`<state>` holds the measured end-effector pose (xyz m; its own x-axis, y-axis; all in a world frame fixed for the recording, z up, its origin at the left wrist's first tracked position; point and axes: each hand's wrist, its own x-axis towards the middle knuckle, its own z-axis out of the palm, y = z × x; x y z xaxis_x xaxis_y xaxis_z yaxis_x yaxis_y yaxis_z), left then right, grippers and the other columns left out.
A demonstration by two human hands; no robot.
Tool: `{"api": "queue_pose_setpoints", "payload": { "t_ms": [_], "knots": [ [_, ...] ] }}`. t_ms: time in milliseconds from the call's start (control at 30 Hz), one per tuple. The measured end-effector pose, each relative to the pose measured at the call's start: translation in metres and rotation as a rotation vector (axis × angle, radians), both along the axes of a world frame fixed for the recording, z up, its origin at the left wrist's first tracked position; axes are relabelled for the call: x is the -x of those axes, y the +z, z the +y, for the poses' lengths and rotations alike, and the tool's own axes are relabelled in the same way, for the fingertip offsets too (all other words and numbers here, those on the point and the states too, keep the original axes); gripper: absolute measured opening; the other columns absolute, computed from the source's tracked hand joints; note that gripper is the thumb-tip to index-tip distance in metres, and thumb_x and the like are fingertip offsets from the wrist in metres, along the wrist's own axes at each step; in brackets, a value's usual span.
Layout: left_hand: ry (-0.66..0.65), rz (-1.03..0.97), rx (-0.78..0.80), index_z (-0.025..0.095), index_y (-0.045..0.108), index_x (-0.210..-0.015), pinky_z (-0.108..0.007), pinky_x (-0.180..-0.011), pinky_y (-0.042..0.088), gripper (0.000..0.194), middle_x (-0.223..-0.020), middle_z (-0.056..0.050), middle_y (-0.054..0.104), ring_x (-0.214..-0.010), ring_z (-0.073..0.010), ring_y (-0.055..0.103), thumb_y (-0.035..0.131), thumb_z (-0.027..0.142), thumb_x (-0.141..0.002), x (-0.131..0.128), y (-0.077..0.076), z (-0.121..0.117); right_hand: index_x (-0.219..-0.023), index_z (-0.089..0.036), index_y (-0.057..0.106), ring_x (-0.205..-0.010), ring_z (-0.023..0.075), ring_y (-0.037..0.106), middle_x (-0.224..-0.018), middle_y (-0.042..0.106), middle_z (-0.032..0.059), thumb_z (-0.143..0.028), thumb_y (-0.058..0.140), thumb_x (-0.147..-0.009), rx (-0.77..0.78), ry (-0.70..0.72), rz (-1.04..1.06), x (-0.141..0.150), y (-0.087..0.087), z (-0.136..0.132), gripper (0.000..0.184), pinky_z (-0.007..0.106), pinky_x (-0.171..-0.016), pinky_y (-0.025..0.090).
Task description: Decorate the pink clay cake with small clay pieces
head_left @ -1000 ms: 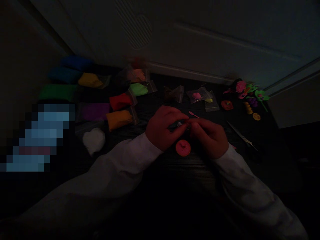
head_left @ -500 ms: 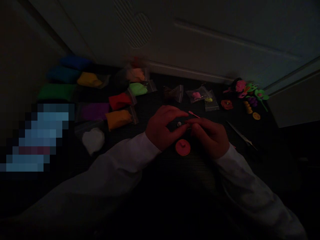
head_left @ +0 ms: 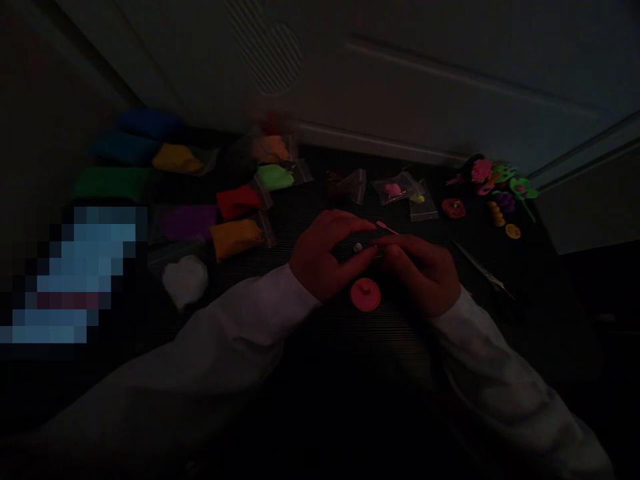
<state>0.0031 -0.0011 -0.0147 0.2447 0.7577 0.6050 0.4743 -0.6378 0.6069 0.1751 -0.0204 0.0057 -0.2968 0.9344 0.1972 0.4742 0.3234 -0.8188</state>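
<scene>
In dim light my left hand (head_left: 323,257) curves with thumb and fingers apart. Its thumb tip meets the fingertips of my right hand (head_left: 423,270), which are pinched together; anything between them is too small and dark to make out. A small whitish ball (head_left: 358,247) shows in the gap between my left thumb and fingers, apparently on the table. Just below the hands lies a round pink-red disc (head_left: 365,295) with a small raised lump on top. A thin pink tool (head_left: 387,227) rests beyond my fingertips.
Bags of coloured modelling clay lie at left, among them orange (head_left: 236,240), purple (head_left: 190,222) and white (head_left: 185,280). Scissors (head_left: 483,269) lie right of my right hand. Clay flowers (head_left: 483,170) and small clay pieces sit at the back right. A pale panel (head_left: 425,100) rises behind the table.
Both hands stay nearly in place. The fingers of my right hand have shifted very slightly against my left thumb; the objects around keep their places.
</scene>
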Motion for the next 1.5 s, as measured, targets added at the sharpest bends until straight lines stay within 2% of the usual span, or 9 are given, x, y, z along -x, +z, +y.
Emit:
{"api": "queue_pose_setpoints", "payload": {
  "t_ms": [300,567,667,767,900,1033,1267,1500],
  "knots": [
    [-0.012,0.033,0.028,0.016,0.061,-0.095,-0.028,-0.078,0.048,0.025,-0.094,-0.005,0.065,-0.088,-0.014,0.059,0.062,0.023,-0.072,0.001,-0.001,-0.001,-0.08,-0.023,0.067,-0.06,0.0097,0.056,-0.069,0.066,-0.0026,-0.032,0.065,-0.071,0.176,-0.099,0.213,0.003,-0.006,0.005,0.013,0.024,-0.058,0.043],
    [-0.032,0.013,0.041,0.014,0.061,-0.096,-0.027,-0.076,0.047,0.022,-0.093,-0.006,0.065,-0.087,-0.0137,0.058,0.059,0.02,-0.075,0.001,0.001,0.0,-0.075,-0.025,0.068,-0.049,0.0065,0.05,-0.053,0.059,-0.0057,-0.031,0.067,-0.069,0.29,-0.112,0.399,-0.003,-0.002,0.01,0.008,0.022,-0.049,0.037],
    [-0.103,0.077,0.114,0.013,0.062,-0.092,-0.026,-0.075,0.047,0.019,-0.09,-0.006,0.065,-0.084,-0.0134,0.059,0.056,0.02,-0.076,0.005,0.007,0.002,-0.076,-0.026,0.068,-0.047,0.0053,0.048,-0.052,0.057,-0.0068,-0.029,0.067,-0.07,0.347,-0.111,0.501,-0.006,-0.003,0.012,0.007,0.021,-0.048,0.035],
    [-0.209,0.225,0.208,0.014,0.062,-0.092,-0.028,-0.079,0.045,0.022,-0.091,-0.005,0.065,-0.086,-0.0145,0.059,0.059,0.027,-0.074,0.012,0.016,0.002,-0.076,-0.026,0.067,-0.046,0.0055,0.046,-0.051,0.056,-0.0067,-0.029,0.066,-0.07,0.398,-0.103,0.584,-0.007,-0.004,0.013,0.007,0.021,-0.047,0.034],
    [-0.376,0.424,0.323,0.017,0.059,-0.101,-0.033,-0.086,0.042,0.043,-0.102,-0.006,0.062,-0.094,-0.019,0.056,0.066,0.042,-0.066,0.019,0.023,-0.003,-0.075,-0.026,0.067,-0.046,0.0058,0.045,-0.049,0.053,-0.007,-0.028,0.066,-0.069,0.42,-0.073,0.641,-0.007,-0.004,0.014,0.006,0.022,-0.048,0.034],
    [-0.435,0.539,0.379,0.014,0.053,-0.11,-0.037,-0.089,0.04,0.058,-0.11,-0.009,0.057,-0.101,-0.0239,0.051,0.07,0.042,-0.062,0.018,0.021,-0.011,-0.072,-0.025,0.065,-0.045,0.0058,0.045,-0.047,0.051,-0.0072,-0.028,0.066,-0.068,0.437,-0.059,0.685,-0.006,-0.002,0.013,0.005,0.023,-0.048,0.034],
    [-0.412,0.577,0.474,0.013,0.053,-0.101,-0.04,-0.086,0.04,0.045,-0.103,-0.01,0.056,-0.097,-0.0245,0.048,0.064,0.04,-0.067,0.007,0.016,-0.017,-0.07,-0.023,0.064,-0.044,0.0058,0.044,-0.045,0.05,-0.0075,-0.028,0.07,-0.064,0.463,-0.018,0.774,-0.005,-0.002,0.013,0.01,0.022,-0.046,0.034],
    [-0.459,0.618,0.459,0.012,0.056,-0.092,-0.039,-0.085,0.039,0.025,-0.096,-0.01,0.055,-0.092,-0.0229,0.048,0.052,0.03,-0.074,0.006,0.012,-0.015,-0.074,-0.023,0.065,-0.046,0.0052,0.044,-0.046,0.049,-0.0072,-0.024,0.068,-0.067,0.496,0.04,0.817,-0.006,-0.002,0.011,0.007,0.022,-0.048,0.035]
  ]
}}
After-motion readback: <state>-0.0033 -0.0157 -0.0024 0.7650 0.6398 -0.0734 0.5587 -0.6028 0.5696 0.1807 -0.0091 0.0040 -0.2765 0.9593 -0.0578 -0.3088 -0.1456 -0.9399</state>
